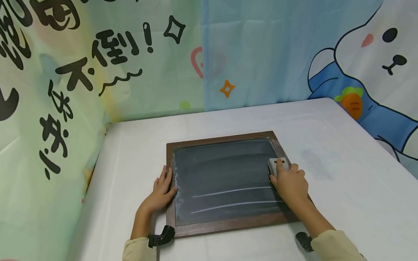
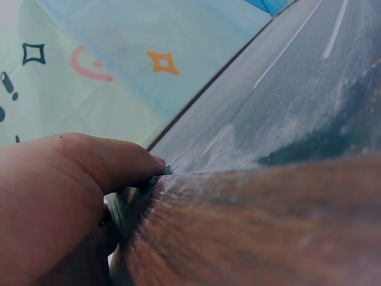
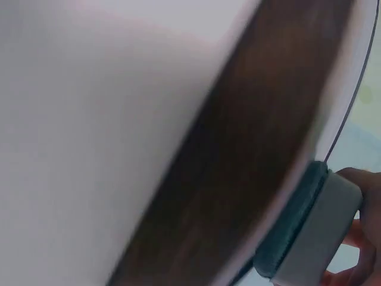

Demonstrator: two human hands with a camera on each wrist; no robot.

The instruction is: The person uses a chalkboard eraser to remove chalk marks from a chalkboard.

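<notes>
A chalkboard in a brown wooden frame lies on the white table, with two pale chalk lines across its lower half. My left hand holds the frame's left side, the thumb over the inner edge and the other fingers along the outer side. In the left wrist view the thumb reaches the chalk-dusted corner of the writing surface. My right hand grips a chalkboard eraser with a light grey back and dark green felt. The eraser is at the board's right side, over the inner edge of the frame.
The white table extends around the board on all sides. Behind and to the left hangs a printed curtain. Dark wrist devices are on both forearms. A faint grey smudge marks the cloth to the right.
</notes>
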